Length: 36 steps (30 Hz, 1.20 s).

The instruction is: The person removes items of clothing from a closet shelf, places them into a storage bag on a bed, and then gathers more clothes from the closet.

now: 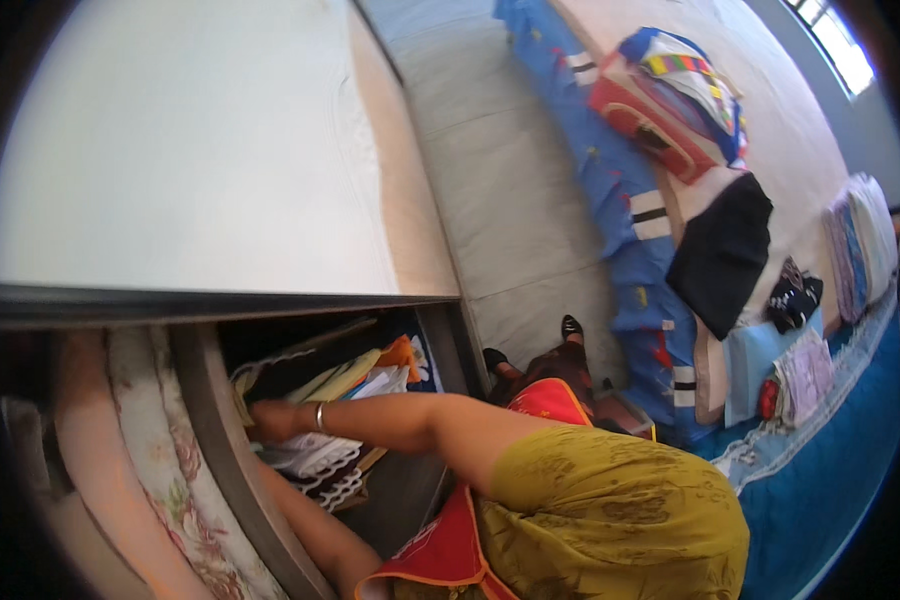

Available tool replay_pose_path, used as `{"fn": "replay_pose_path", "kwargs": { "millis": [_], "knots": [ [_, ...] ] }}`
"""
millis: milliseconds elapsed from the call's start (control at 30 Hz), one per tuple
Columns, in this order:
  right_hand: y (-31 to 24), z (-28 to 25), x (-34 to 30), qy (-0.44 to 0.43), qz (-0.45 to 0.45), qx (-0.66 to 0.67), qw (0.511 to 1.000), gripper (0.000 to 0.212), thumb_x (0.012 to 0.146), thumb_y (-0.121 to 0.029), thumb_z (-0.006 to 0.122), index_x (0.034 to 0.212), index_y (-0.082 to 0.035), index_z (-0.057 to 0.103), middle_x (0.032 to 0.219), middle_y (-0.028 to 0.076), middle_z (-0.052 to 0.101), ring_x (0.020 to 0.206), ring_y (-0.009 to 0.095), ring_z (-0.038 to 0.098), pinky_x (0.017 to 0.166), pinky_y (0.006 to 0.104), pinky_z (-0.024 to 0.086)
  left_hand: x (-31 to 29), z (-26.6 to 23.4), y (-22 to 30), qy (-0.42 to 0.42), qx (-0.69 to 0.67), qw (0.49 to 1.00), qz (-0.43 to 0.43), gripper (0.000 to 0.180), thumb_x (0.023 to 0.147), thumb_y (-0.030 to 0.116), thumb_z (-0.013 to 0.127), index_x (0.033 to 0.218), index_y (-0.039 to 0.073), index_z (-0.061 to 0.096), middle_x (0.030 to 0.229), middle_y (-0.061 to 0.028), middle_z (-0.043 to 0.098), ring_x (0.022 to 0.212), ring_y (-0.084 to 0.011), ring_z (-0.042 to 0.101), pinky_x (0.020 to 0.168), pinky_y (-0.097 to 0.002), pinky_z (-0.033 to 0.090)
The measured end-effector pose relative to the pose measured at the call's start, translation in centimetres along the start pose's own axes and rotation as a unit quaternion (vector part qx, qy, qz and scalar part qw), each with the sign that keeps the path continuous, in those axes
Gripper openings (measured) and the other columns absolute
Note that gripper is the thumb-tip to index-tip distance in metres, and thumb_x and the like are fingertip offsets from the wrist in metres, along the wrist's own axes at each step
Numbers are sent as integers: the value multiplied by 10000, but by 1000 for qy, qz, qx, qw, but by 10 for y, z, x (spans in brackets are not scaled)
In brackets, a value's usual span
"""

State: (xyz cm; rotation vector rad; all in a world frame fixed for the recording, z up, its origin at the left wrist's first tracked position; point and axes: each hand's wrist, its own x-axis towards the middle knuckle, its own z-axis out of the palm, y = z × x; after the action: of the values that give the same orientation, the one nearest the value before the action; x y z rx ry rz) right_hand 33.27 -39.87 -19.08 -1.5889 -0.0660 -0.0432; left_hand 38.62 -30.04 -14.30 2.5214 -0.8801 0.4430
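Fabrics [375, 386] lie heaped inside the dark compartment [402, 505], and here's the right hand [275, 421] by its left wall [232, 440], close against the pile, grip too hidden to tell! Left hand's out of sight, grip unreadable, its forearm [315, 525] slanting beside that wall.

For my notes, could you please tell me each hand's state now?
Left hand: out of sight; cannot tell.
Right hand: at the cloths; grip unclear.

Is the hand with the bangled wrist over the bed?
No, the right hand, with the bangle at its wrist, is at the cloths in the dark compartment.
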Motion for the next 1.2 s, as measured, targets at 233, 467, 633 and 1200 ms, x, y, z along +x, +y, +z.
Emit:
{"fn": "replay_pose_path", "kwargs": {
  "millis": [233,467,633,1200],
  "knots": [
    [-30,-57,-61,-262,-80,-152,950,396,744,-226,604,1040,36,572,874,226,608,835,334,587,722,377,456,-15,-7,13,-15,11,998,-52,321,887,227,518,1117,3,511,1134,-157,514,1011,-273,490,865,-357,413],
    [-24,-74,-164,-441,-45,-165,881,338,748,-215,581,1023,-19,564,854,212,609,816,383,580,709,447,450,-22,-7,4,-28,25,993,-114,352,888,235,511,1158,12,476,1181,-168,477,1066,-292,450,896,-371,388],
    [-35,-117,-234,-490,39,-130,861,337,752,-171,568,1050,-14,556,923,220,606,876,373,576,744,430,450,-14,4,6,-41,35,991,-124,376,889,240,507,1187,18,451,1214,-175,451,1104,-305,422,918,-381,371],
    [-121,-249,-461,-267,285,33,920,248,810,-198,618,945,9,595,753,22,608,688,92,520,624,266,441,0,36,40,-45,77,981,-174,469,892,259,491,1287,38,367,1329,-200,361,1236,-349,325,992,-415,310]
  ]
}}
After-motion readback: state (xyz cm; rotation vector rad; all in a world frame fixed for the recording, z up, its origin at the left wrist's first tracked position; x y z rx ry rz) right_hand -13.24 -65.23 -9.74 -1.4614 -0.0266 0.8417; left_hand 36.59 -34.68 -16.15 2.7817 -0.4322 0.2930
